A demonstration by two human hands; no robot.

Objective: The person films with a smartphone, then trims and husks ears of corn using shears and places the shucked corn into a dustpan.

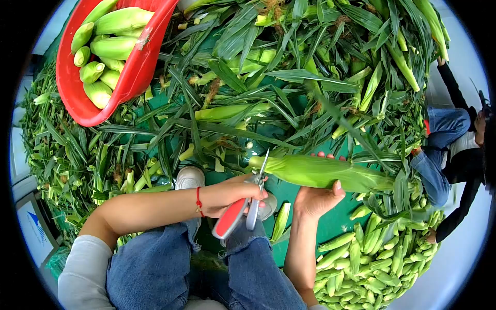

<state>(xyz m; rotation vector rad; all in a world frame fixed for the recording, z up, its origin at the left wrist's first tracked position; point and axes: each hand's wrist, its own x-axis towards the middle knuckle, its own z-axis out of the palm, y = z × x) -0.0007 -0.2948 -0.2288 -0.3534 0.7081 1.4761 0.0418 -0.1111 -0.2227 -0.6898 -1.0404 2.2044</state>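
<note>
My left hand (230, 196) is wrapped around a pair of pruning shears (230, 219) with red and grey handles. Their pointed blades rise at the pale stem end of a corn ear (325, 173); whether they touch it I cannot tell. The ear is still in its green husk and lies level across my right hand (314, 199), gripped between thumb and fingers. Long leaves trail from its right end. Below the shears, a smaller husked ear (280, 222) rests on the green floor (295, 238) beside my knee.
A red tub (72, 98) of husked ears stands at upper left. Stripped leaves and stalks (227, 129) cover the floor ahead. At lower right is a large pile of husked corn (372, 268), with another person (449, 139) seated beside it.
</note>
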